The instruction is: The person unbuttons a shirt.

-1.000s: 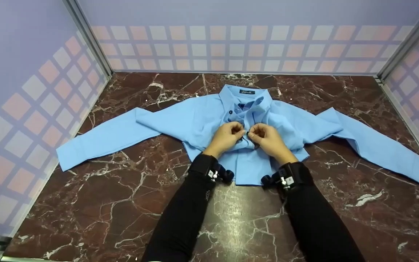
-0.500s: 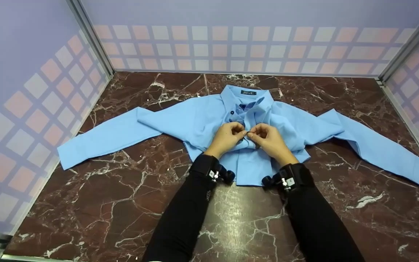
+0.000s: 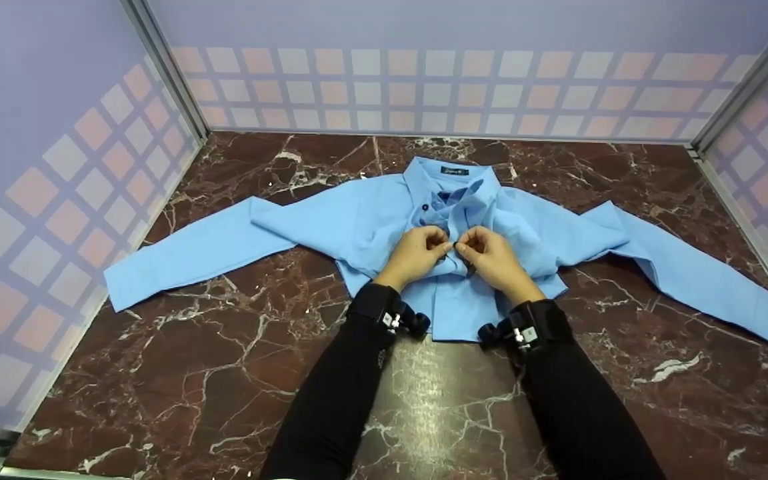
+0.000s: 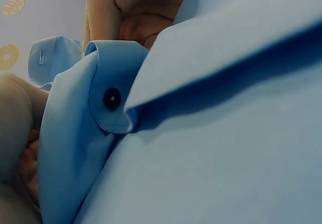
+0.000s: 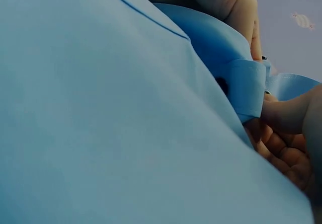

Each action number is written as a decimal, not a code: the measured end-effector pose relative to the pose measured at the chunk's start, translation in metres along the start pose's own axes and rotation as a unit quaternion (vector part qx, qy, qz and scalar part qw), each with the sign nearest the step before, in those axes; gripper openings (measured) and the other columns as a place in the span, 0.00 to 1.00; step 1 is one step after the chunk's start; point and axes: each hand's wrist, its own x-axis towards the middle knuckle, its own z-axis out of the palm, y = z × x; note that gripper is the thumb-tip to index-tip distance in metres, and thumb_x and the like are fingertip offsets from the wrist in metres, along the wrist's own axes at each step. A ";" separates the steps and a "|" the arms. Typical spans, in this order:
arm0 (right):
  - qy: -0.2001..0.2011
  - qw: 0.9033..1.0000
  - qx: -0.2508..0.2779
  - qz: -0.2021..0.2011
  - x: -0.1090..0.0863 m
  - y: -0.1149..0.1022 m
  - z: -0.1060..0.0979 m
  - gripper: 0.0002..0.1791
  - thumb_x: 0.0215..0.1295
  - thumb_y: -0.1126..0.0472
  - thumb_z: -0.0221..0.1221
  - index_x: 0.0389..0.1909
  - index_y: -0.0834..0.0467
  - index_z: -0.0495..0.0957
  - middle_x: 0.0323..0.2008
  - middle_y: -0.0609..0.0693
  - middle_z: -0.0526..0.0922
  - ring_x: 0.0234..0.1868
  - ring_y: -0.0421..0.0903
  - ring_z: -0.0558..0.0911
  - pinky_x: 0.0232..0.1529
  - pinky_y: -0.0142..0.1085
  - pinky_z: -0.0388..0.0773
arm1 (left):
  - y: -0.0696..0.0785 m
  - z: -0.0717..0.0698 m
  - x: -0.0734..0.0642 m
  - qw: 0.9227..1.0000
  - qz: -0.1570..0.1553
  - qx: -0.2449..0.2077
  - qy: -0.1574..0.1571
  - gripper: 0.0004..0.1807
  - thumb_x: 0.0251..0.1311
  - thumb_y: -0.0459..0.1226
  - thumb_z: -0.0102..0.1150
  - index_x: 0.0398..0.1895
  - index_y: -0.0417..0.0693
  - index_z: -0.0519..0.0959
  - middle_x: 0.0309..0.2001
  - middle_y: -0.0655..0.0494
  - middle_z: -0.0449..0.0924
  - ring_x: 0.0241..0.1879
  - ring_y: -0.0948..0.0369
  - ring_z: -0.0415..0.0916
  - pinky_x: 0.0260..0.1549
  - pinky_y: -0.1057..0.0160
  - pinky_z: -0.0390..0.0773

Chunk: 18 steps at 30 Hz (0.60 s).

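A light blue long-sleeved shirt (image 3: 377,213) lies front up, its collar away from me and both sleeves spread. Over the middle of its front, my left hand (image 3: 417,252) and right hand (image 3: 489,257) meet almost tip to tip. Each pinches the front placket between thumb and fingers, with a small dark button (image 3: 455,245) right at the fingertips. The left wrist view shows another dark button (image 4: 111,99) on the folded placket and a stitched buttonhole (image 4: 41,57) beyond it. In the right wrist view, raised cloth (image 5: 126,123) covers part of the right hand (image 5: 287,128).
The shirt rests on a dark red marble-patterned table (image 3: 224,373). Lilac panels with pink and white squares (image 3: 437,73) close in the back and both sides. Near the collar, a dark button (image 3: 425,207) shows on the left front edge.
The hands stay at the same spot on the placket, with only slight fingertip movement around the small dark button. The shirt lies as before.
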 end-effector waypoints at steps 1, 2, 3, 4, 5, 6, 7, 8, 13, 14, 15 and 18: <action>0.000 1.000 -0.007 -0.003 0.000 0.000 0.000 0.06 0.78 0.64 0.60 0.42 0.64 0.78 0.32 0.51 0.79 0.27 0.42 0.76 0.27 0.31 0.75 | 0.000 0.000 0.000 1.000 -0.004 -0.010 0.000 0.08 0.74 0.38 0.65 0.41 0.42 0.85 0.33 0.55 0.82 0.32 0.65 0.75 0.37 0.68 0.75; -0.001 1.000 -0.012 -0.005 0.000 -0.001 0.000 0.06 0.78 0.64 0.60 0.42 0.63 0.78 0.32 0.51 0.79 0.27 0.42 0.76 0.27 0.31 0.75 | -0.001 0.000 0.000 1.000 -0.009 -0.022 -0.001 0.08 0.74 0.38 0.65 0.41 0.42 0.85 0.33 0.56 0.82 0.31 0.65 0.75 0.36 0.68 0.75; -0.002 1.000 -0.019 -0.009 0.000 -0.001 0.001 0.06 0.78 0.64 0.60 0.42 0.63 0.78 0.32 0.52 0.79 0.27 0.43 0.76 0.28 0.31 0.75 | -0.001 0.000 0.000 0.999 -0.012 -0.034 -0.001 0.07 0.73 0.38 0.65 0.41 0.42 0.85 0.32 0.56 0.82 0.30 0.65 0.75 0.35 0.68 0.76; -0.003 1.000 -0.025 -0.013 0.000 -0.001 0.001 0.05 0.78 0.64 0.60 0.42 0.63 0.78 0.33 0.52 0.79 0.27 0.42 0.76 0.28 0.31 0.74 | -0.001 0.000 0.001 0.999 -0.016 -0.045 0.001 0.07 0.73 0.37 0.65 0.41 0.41 0.85 0.31 0.57 0.81 0.30 0.66 0.75 0.34 0.69 0.76; -0.002 0.999 -0.029 -0.016 0.000 0.000 0.001 0.05 0.78 0.64 0.60 0.42 0.63 0.78 0.33 0.52 0.80 0.27 0.42 0.76 0.28 0.31 0.74 | -0.002 0.000 0.001 0.998 -0.018 -0.056 0.002 0.07 0.73 0.36 0.65 0.40 0.41 0.85 0.31 0.56 0.81 0.29 0.66 0.76 0.33 0.69 0.76; -0.002 0.999 -0.030 -0.019 0.001 0.001 0.002 0.05 0.78 0.64 0.60 0.42 0.63 0.78 0.33 0.52 0.80 0.27 0.42 0.76 0.29 0.31 0.74 | -0.002 0.000 0.001 0.998 -0.020 -0.065 0.003 0.06 0.72 0.36 0.66 0.40 0.40 0.85 0.30 0.56 0.81 0.29 0.66 0.76 0.33 0.69 0.77; -0.001 0.999 -0.028 -0.020 0.001 0.001 0.002 0.05 0.78 0.64 0.60 0.42 0.63 0.79 0.33 0.52 0.80 0.27 0.42 0.76 0.29 0.31 0.74 | -0.002 0.000 0.001 0.997 -0.022 -0.072 0.004 0.06 0.72 0.36 0.66 0.41 0.40 0.85 0.31 0.56 0.82 0.29 0.66 0.76 0.32 0.69 0.77; 0.001 1.000 -0.023 -0.020 0.000 0.002 0.002 0.05 0.78 0.64 0.61 0.42 0.63 0.79 0.32 0.52 0.80 0.27 0.41 0.76 0.28 0.31 0.75 | -0.002 0.000 0.001 0.997 -0.022 -0.078 0.005 0.06 0.72 0.36 0.66 0.41 0.40 0.85 0.31 0.56 0.82 0.29 0.66 0.76 0.32 0.70 0.77; 0.005 1.000 0.020 -0.017 0.001 0.006 0.001 0.07 0.78 0.64 0.61 0.43 0.66 0.79 0.31 0.52 0.79 0.25 0.40 0.77 0.26 0.30 0.77 | -0.002 0.001 0.002 0.995 -0.013 -0.099 0.009 0.07 0.71 0.36 0.66 0.42 0.39 0.86 0.32 0.56 0.83 0.30 0.67 0.76 0.33 0.70 0.77; 0.004 0.999 0.026 -0.017 0.001 0.007 0.001 0.08 0.78 0.64 0.61 0.43 0.67 0.79 0.31 0.52 0.79 0.25 0.40 0.77 0.26 0.30 0.77 | -0.002 0.001 0.002 0.995 -0.011 -0.104 0.009 0.07 0.71 0.35 0.66 0.42 0.38 0.86 0.32 0.56 0.83 0.30 0.67 0.77 0.33 0.70 0.78; 0.003 0.999 0.030 -0.018 0.001 0.007 0.001 0.09 0.78 0.63 0.61 0.44 0.67 0.78 0.31 0.53 0.79 0.25 0.40 0.76 0.26 0.30 0.77 | -0.002 0.001 0.002 0.994 -0.009 -0.108 0.009 0.07 0.71 0.35 0.66 0.42 0.38 0.86 0.31 0.56 0.83 0.29 0.67 0.77 0.32 0.70 0.78; -0.002 0.999 0.032 -0.020 0.000 0.007 0.000 0.08 0.78 0.64 0.60 0.44 0.67 0.78 0.31 0.52 0.79 0.25 0.40 0.76 0.26 0.30 0.77 | -0.003 0.002 0.002 0.993 -0.005 -0.116 0.008 0.07 0.71 0.34 0.65 0.41 0.37 0.87 0.29 0.59 0.81 0.28 0.67 0.77 0.31 0.70 0.78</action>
